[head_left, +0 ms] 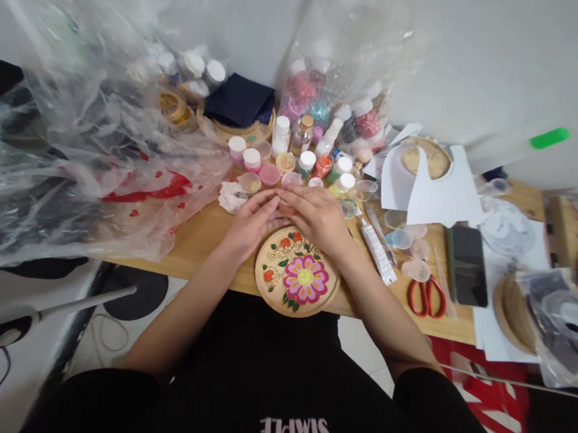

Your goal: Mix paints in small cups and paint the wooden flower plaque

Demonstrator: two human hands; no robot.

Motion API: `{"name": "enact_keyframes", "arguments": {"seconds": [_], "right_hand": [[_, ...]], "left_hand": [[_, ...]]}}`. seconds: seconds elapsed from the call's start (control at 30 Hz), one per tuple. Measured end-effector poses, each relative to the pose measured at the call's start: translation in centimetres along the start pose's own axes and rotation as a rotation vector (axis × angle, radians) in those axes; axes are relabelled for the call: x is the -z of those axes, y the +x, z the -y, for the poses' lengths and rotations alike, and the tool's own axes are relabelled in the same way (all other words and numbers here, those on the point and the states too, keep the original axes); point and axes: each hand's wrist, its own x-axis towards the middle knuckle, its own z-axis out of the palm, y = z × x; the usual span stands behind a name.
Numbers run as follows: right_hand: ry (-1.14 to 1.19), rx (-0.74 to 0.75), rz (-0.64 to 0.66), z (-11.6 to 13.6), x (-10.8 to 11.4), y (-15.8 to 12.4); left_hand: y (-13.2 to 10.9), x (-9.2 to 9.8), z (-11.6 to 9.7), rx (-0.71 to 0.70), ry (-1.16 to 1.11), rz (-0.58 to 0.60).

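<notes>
Both my hands meet just beyond a round wooden disc [270,295] decorated with a large pink flower, orange blossoms and green leaves in gold outlines. Between them is a small plastic cup [287,208] with something orange-pink in it. My left hand [254,224] closes around the cup's near left side. From the right, my right hand [316,215] reaches over its top, fingers bent onto it. The fingers hide most of the cup, so whether a lid is on it cannot be made out. The disc leans at the table's front edge, against my black shirt.
Behind my hands stand several small jars and cups of coloured material, among them an orange jar [323,166]. Crumpled tissue [231,197] lies left. To the right are a white tube [377,253], red-handled scissors [427,297] and a phone [468,265]. Plastic bags [83,160] cover the table's left.
</notes>
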Motion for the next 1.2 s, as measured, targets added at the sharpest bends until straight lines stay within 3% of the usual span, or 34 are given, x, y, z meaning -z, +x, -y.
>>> {"name": "enact_keyframes", "arguments": {"seconds": [0.27,0.4,0.6,0.73,0.83,0.97,1.2], "right_hand": [[-0.084,0.063,-0.05,0.0,0.0,-0.3],[-0.008,0.056,-0.11,-0.2,-0.3,-0.5],[0.037,-0.04,-0.191,-0.7,-0.7,-0.8],[0.033,-0.049,-0.233,-1.1,-1.0,-0.8],[0.015,-0.059,-0.25,-1.1,-1.1,-0.8],[-0.006,-0.062,-0.23,-0.8,-1.1,-0.7],[-0.04,-0.07,-0.158,-0.8,-1.1,-0.8]], "left_hand": [[-0.1,0.1,0.0,0.032,-0.058,0.022],[-0.4,0.0,0.4,-0.069,0.038,-0.002],[-0.7,-0.4,-0.2,-0.459,0.604,0.005],[-0.3,-0.3,-1.6,-0.751,1.141,0.126],[0.3,-0.1,-2.4,-0.862,1.353,0.218],[1.1,0.1,-3.0,-0.913,1.392,0.271],[1.9,0.3,-3.2,-0.807,1.197,0.258]]}}
